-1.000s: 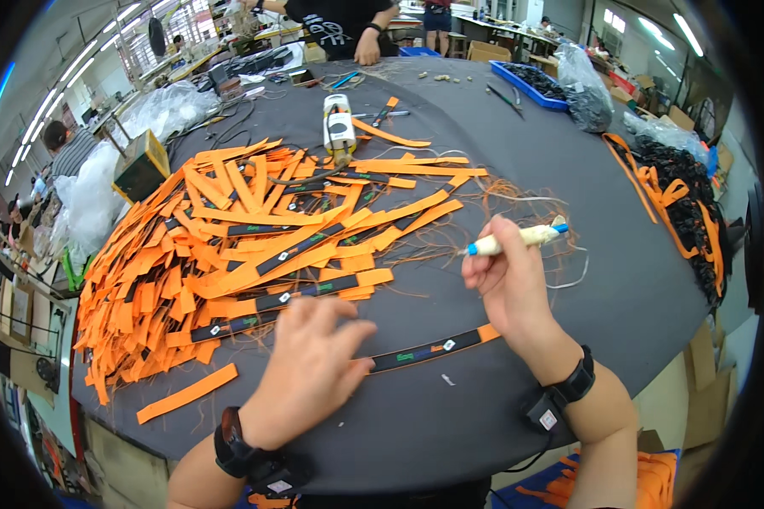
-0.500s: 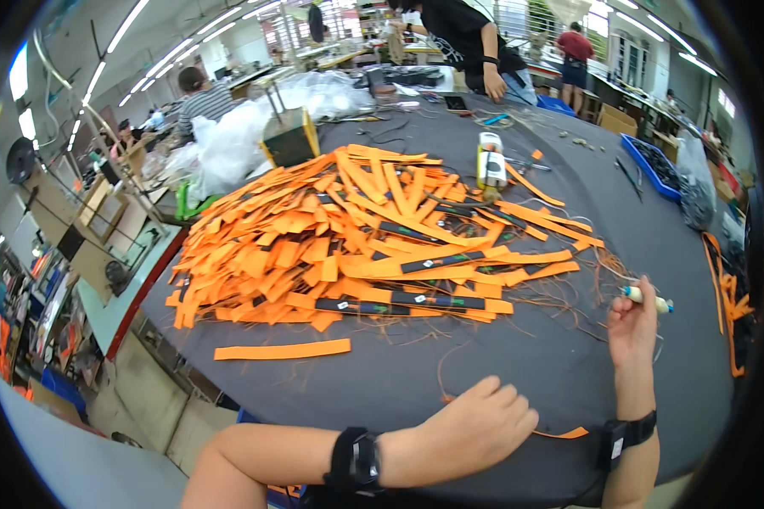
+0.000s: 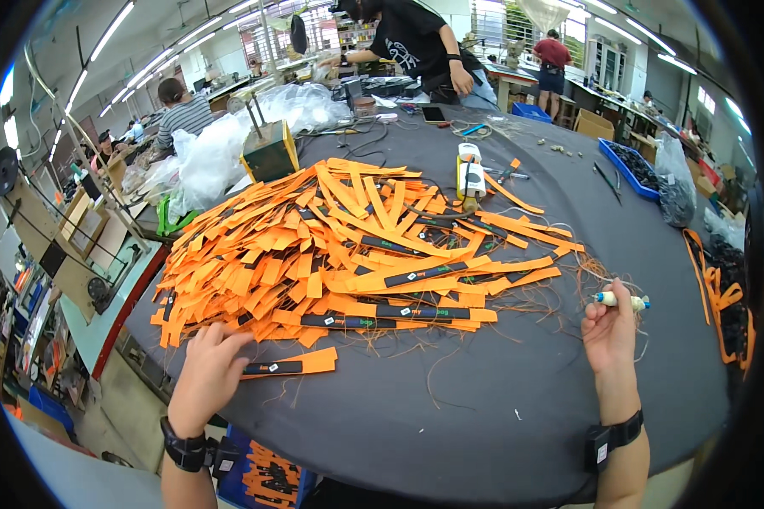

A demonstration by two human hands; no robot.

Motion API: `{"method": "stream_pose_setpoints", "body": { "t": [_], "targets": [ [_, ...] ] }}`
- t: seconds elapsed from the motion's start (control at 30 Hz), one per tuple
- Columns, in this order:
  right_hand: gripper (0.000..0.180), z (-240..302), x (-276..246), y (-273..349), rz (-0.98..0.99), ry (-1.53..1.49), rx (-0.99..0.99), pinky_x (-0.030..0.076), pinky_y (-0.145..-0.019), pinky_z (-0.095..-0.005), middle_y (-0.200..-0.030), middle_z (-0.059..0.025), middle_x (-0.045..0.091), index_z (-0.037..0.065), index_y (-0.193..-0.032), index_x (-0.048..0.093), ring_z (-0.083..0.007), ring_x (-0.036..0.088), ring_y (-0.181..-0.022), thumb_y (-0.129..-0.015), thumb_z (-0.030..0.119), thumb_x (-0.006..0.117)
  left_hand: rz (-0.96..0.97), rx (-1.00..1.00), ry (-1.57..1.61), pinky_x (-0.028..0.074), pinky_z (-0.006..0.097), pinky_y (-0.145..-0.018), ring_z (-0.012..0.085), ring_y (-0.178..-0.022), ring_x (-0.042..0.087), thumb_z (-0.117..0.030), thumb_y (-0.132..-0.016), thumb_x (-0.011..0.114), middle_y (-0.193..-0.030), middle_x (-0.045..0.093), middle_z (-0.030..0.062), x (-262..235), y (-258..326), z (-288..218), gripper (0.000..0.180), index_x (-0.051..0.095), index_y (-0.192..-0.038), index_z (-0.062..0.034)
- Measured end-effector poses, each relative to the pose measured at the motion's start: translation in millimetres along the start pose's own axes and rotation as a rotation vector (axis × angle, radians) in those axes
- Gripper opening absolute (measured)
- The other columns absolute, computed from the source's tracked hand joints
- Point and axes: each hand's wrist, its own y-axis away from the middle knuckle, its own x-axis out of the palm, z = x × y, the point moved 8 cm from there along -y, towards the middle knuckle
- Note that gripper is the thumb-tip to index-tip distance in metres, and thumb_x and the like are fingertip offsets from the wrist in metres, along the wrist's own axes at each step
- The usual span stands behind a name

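A big heap of orange strips [image 3: 356,246], some with black bands, covers the middle of a dark round table [image 3: 484,424]. My left hand [image 3: 208,373] lies flat with spread fingers at the heap's near left edge, touching a single orange and black strip [image 3: 293,366]. My right hand [image 3: 609,327] is closed on a small white tool with a blue-green tip [image 3: 621,299], held over loose orange threads at the right of the heap. Both wrists wear black bands.
A white and yellow tool [image 3: 469,170] stands behind the heap. A green box [image 3: 269,151] and clear plastic bags [image 3: 221,144] sit at the back left. A blue tray [image 3: 628,165] and more orange straps [image 3: 721,297] lie at the right. People work at the far side.
The view has swung left. My left hand moved from the near middle of the table to the heap's left edge, onto a strip. My right hand still holds the tool.
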Motion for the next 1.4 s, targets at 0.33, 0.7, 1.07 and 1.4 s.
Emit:
{"method": "stream_pose_setpoints", "body": {
  "t": [0.33, 0.7, 1.07, 1.4],
  "targets": [
    [0.023, 13.2, 27.2, 44.7, 0.139, 0.045, -0.063, 0.043, -0.051, -0.0253, -0.063, 0.0007, 0.052, 0.012, -0.085, 0.056, -0.0126, 0.055, -0.058, -0.096, 0.032, 0.062, 0.169, 0.436, 0.000, 0.048, 0.038, -0.085, 0.0297, -0.098, 0.058, -0.013, -0.080, 0.073, -0.099, 0.061, 0.0112, 105.4, -116.7, -116.6, 0.027, 0.067, -0.104, -0.0022],
    [0.027, 29.1, 11.2, 35.5, 0.100, 0.049, -0.086, 0.043, -0.050, -0.0263, -0.063, -0.0009, 0.052, 0.010, -0.082, 0.055, -0.0135, 0.055, -0.056, -0.096, 0.033, 0.061, -0.136, 0.534, 0.051, 0.048, 0.039, -0.078, 0.0286, -0.088, 0.058, -0.008, -0.074, 0.076, -0.089, 0.062, 0.0081, 47.1, -128.0, -158.1, 0.025, 0.069, -0.098, -0.0047],
    [0.027, 51.2, 18.0, 40.4, 0.118, 0.097, -0.207, 0.044, -0.047, -0.0269, -0.057, -0.0018, 0.051, 0.009, -0.081, 0.054, -0.0153, 0.056, -0.052, -0.096, 0.031, 0.059, -0.003, 0.452, 0.388, 0.045, 0.029, -0.055, 0.0178, -0.061, 0.057, -0.002, -0.078, 0.074, -0.072, 0.058, 0.0065, 32.8, -96.4, -192.2, 0.012, 0.063, -0.083, -0.0013],
    [0.036, 58.0, 38.8, 58.7, 0.352, 0.161, -0.331, 0.047, -0.049, -0.0244, -0.058, -0.0011, 0.055, 0.007, -0.095, 0.059, -0.0138, 0.060, -0.054, -0.102, 0.041, 0.052, -0.085, -0.096, 1.594, 0.054, 0.021, -0.056, 0.0132, -0.070, 0.065, 0.000, -0.097, 0.050, -0.096, 0.061, 0.0067, 9.4, -119.1, -143.1, 0.031, 0.049, -0.128, 0.0000]
  ]
}}
